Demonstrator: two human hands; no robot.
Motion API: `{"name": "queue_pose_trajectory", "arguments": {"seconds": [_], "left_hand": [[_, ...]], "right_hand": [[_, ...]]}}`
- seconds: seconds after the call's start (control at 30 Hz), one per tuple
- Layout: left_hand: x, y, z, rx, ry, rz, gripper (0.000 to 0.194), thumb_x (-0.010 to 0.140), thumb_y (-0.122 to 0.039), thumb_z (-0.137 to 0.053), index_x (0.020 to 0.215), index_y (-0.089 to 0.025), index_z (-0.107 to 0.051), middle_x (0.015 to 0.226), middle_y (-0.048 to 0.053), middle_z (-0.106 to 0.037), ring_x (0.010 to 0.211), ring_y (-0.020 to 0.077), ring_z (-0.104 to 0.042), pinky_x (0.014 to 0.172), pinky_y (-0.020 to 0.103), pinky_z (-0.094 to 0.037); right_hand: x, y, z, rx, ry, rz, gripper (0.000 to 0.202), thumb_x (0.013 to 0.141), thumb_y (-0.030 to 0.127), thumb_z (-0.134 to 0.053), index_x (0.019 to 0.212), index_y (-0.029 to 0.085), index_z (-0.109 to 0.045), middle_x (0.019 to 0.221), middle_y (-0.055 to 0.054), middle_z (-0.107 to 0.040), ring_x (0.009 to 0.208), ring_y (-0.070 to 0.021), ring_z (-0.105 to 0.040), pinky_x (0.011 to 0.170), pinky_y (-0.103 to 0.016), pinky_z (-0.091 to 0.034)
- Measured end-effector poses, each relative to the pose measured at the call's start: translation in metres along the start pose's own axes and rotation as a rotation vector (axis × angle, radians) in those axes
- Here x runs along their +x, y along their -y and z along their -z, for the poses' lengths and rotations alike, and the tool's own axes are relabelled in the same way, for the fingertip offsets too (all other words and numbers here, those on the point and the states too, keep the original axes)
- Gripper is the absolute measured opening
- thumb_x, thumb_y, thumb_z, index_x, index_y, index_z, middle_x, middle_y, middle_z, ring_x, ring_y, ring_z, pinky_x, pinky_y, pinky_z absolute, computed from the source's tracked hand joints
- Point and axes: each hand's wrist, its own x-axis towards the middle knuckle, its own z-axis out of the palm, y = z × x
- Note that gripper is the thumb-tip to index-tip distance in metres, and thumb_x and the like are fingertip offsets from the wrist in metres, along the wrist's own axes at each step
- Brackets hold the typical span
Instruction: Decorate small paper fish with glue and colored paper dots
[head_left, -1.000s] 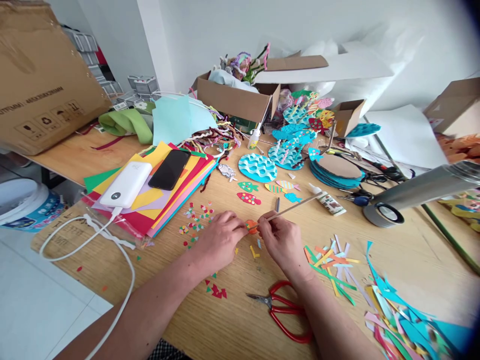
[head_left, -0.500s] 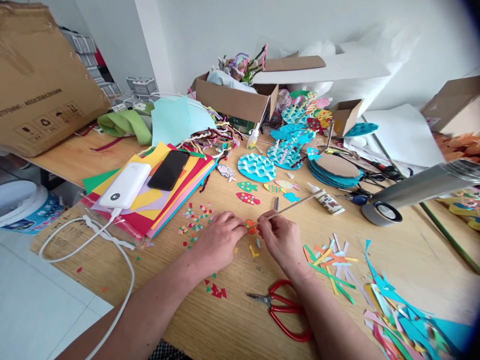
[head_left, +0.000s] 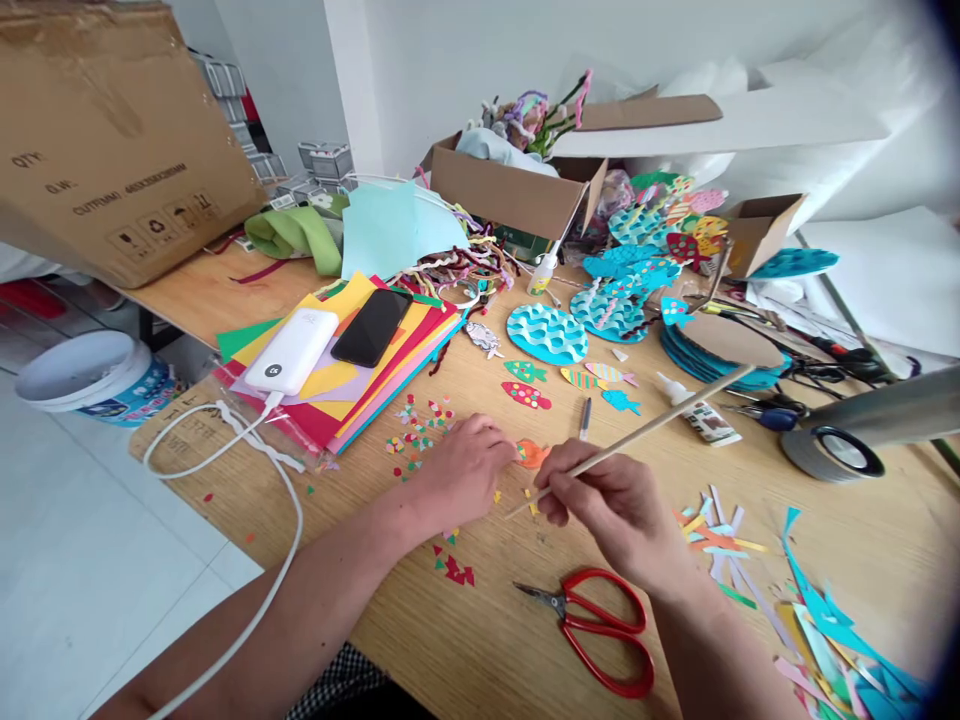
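Observation:
My right hand (head_left: 600,500) is closed round a thin wooden stick (head_left: 645,428), whose lower tip points down at small yellow paper pieces (head_left: 531,503). Flat on the table, an orange paper fish (head_left: 532,454) lies between my two hands. The fingertips of my left hand (head_left: 472,465) rest at the fish's left end, fingers together. Paper dots (head_left: 417,425) in several colours are scattered left of that hand. Above the orange fish are a green fish (head_left: 525,371), a red fish (head_left: 526,395) and a blue fish (head_left: 622,401).
Red-handled scissors (head_left: 604,625) lie near my right forearm. A glue bottle (head_left: 701,410) and a metal flask (head_left: 862,430) stand or lie to the right. Coloured paper (head_left: 360,400) with a phone (head_left: 373,327) and a white power bank (head_left: 291,350) is at the left.
My right hand has moved away from the orange fish, down and to the right, with the stick. More of the fish shows now. The camera view has turned a little left.

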Motion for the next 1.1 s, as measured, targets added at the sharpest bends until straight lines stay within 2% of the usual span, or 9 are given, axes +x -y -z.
{"name": "queue_pose_trajectory", "arguments": {"seconds": [0.1,0.2,0.4,0.63,0.87,1.1], "left_hand": [[0.001,0.003,-0.001,-0.082,-0.035,-0.015,0.033,0.075,-0.001,-0.051,0.100,-0.018,-0.064,0.105,0.004,-0.068,0.110,0.0231,-0.051,0.098,0.040,-0.042],[0.002,0.008,-0.003,-0.178,-0.102,-0.014,0.039,0.069,0.002,-0.047,0.096,-0.018,-0.066,0.103,0.003,-0.070,0.107,0.0215,-0.054,0.097,0.037,-0.043],[0.006,0.013,0.002,-0.482,-0.265,0.124,0.044,0.062,0.001,-0.039,0.089,-0.017,-0.069,0.100,0.004,-0.072,0.100,0.0195,-0.062,0.094,0.037,-0.046],[0.007,0.017,0.010,-0.834,-0.380,0.342,0.029,0.074,-0.006,-0.044,0.087,-0.015,-0.069,0.093,0.006,-0.073,0.091,0.0180,-0.068,0.086,0.032,-0.053],[0.008,0.013,0.016,-0.884,-0.473,0.473,0.027,0.068,-0.007,-0.046,0.079,-0.016,-0.069,0.089,0.004,-0.073,0.082,0.0155,-0.067,0.076,0.027,-0.054],[0.008,0.013,0.017,-0.888,-0.545,0.440,0.025,0.069,-0.010,-0.044,0.076,-0.016,-0.067,0.084,0.004,-0.073,0.079,0.0151,-0.066,0.072,0.027,-0.054]], "right_hand": [[-0.002,0.009,-0.008,-0.124,0.194,0.023,0.016,0.084,0.021,-0.053,0.073,0.018,-0.063,0.065,-0.001,-0.063,0.056,-0.0119,-0.060,0.051,-0.021,-0.048],[-0.003,0.009,-0.017,-0.225,0.263,0.056,0.013,0.082,0.017,-0.052,0.075,0.019,-0.062,0.067,0.000,-0.064,0.058,-0.0117,-0.059,0.052,-0.020,-0.048],[-0.006,0.002,-0.028,-0.337,0.257,0.073,0.015,0.083,0.014,-0.049,0.080,0.019,-0.063,0.073,-0.002,-0.068,0.061,-0.0123,-0.062,0.050,-0.019,-0.046],[-0.009,-0.006,-0.040,-0.303,0.237,0.131,0.015,0.082,0.012,-0.050,0.088,0.019,-0.061,0.078,-0.003,-0.067,0.067,-0.0133,-0.064,0.055,-0.021,-0.048],[-0.012,-0.002,-0.045,-0.313,0.431,0.137,0.021,0.075,0.005,-0.050,0.087,0.021,-0.058,0.073,0.002,-0.062,0.058,-0.0095,-0.055,0.054,-0.020,-0.043],[-0.013,-0.003,-0.050,-0.403,0.458,0.189,0.022,0.073,0.004,-0.050,0.087,0.019,-0.058,0.075,0.001,-0.060,0.060,-0.0101,-0.053,0.057,-0.022,-0.040]]}}
